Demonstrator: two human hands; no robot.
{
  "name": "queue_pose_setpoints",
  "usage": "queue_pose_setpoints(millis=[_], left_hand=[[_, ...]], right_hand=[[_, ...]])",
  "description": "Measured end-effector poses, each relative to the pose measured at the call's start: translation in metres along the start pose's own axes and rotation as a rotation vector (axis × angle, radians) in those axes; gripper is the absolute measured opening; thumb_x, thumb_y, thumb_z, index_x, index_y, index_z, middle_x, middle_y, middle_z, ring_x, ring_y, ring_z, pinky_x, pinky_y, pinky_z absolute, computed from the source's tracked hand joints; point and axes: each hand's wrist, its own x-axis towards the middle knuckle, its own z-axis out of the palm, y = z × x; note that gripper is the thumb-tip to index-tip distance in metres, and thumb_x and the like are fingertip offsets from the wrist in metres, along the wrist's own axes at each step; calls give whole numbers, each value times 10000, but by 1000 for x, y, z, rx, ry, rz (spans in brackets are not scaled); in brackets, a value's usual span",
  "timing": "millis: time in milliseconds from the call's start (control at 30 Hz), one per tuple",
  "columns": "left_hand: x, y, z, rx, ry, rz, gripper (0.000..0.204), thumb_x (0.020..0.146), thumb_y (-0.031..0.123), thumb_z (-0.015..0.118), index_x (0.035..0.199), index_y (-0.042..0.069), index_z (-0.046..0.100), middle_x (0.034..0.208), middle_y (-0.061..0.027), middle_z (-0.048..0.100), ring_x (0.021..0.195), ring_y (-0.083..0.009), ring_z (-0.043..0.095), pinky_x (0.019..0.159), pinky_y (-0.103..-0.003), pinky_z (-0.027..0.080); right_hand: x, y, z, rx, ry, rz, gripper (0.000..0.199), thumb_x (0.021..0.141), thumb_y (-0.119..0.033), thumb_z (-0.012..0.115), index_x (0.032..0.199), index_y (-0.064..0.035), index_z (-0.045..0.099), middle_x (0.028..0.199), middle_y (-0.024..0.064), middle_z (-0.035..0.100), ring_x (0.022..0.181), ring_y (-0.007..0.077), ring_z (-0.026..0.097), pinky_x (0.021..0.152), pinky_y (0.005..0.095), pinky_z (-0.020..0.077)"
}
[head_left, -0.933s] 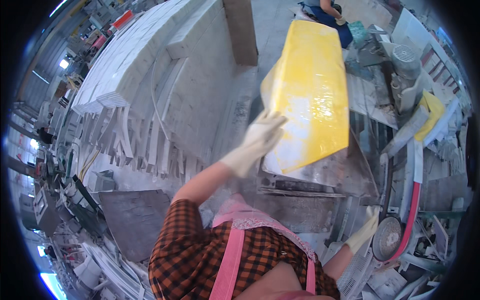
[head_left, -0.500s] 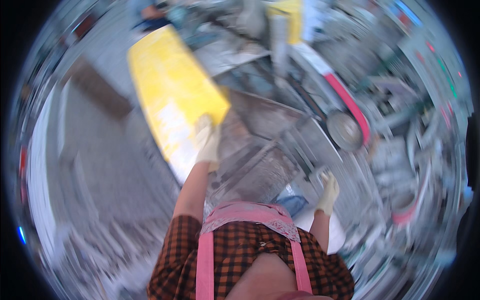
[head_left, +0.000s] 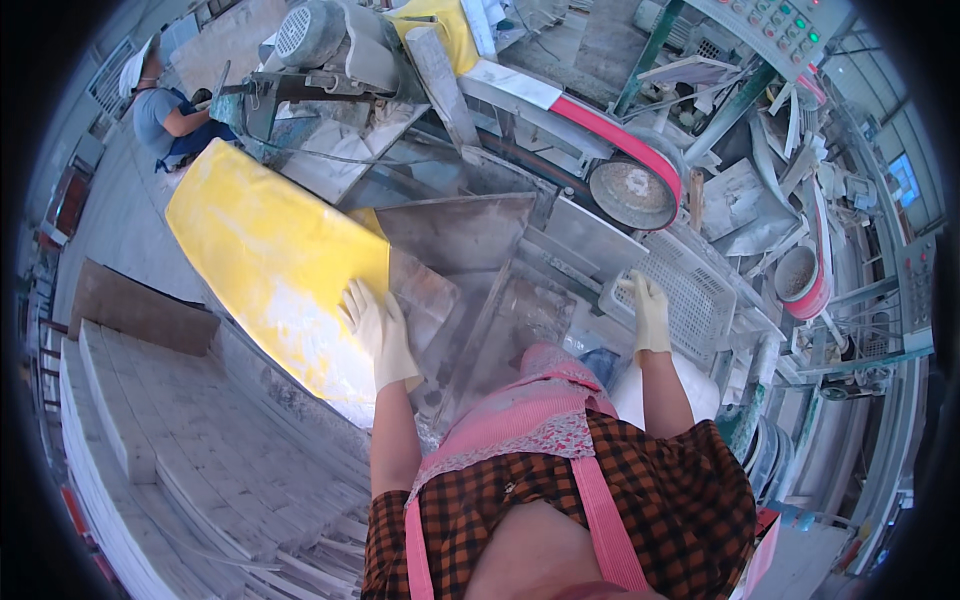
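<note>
My left hand (head_left: 375,330), in a pale cream glove, rests on the near right part of a yellow cover (head_left: 275,245) dusted with white. Its fingers are stretched out on the surface and grip nothing. My right hand (head_left: 648,310), gloved alike, is at the left side of a grey slotted plastic basket (head_left: 685,290). Those fingers are slightly bent and apart, with nothing seen between them. To the right of the cover lie dusty brown metal plates (head_left: 455,230). A pink apron (head_left: 520,420) covers part of the space below my hands.
Long pale strips (head_left: 200,440) are stacked at the left. A red-edged belt (head_left: 625,135) runs round a wheel (head_left: 633,192) beyond the basket, with a second belt wheel (head_left: 797,272) farther right. A co-worker (head_left: 170,115) crouches at far left. A control panel (head_left: 775,30) hangs at upper right.
My view has swung, and the machines now sit higher and sharper in it. Both hands stay near the same things: the left on the yellow cover, the right by the basket.
</note>
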Motion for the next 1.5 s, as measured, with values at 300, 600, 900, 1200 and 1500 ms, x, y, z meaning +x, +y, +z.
queue_pose_setpoints(millis=[300,600,900,1200,1500], left_hand=[[-2,-4,-5,-1,-36,19,596,1036,306,477,1482,-84,413,1548,-265,428,1462,-417,356,1250,-498,185],[0,3,-20,-43,-93,-25,507,1062,232,439,1461,-81,444,1531,-275,439,1466,-428,344,1250,-476,202],[14,21,0,-65,-12,-318,458,1076,256,419,1380,-68,529,1488,-261,493,1434,-400,402,1244,-470,209],[26,66,28,36,252,-640,406,1042,251,474,1270,-63,594,1350,-253,582,1249,-433,523,1134,-490,335],[24,68,38,279,273,-624,472,1002,263,537,1320,-82,590,1400,-267,582,1348,-414,507,1196,-506,299]], right_hand=[[97,-21,48,-95,-51,-188,391,1044,-306,555,1268,-7,672,1045,39,769,922,101,594,882,266,459],[241,-14,60,-101,-71,-244,396,1040,-271,555,1282,27,651,999,62,780,1041,169,679,973,306,485],[351,-44,62,-251,-64,-465,340,990,-245,607,1240,-32,695,1064,164,759,1047,287,720,978,378,511],[405,-89,137,-583,-174,-1107,343,947,-211,576,1206,7,631,1143,189,647,1114,366,579,1006,472,443],[416,-84,182,-1022,-320,-1164,594,961,-303,566,1471,-20,453,1538,205,449,1468,337,366,1225,486,241]])
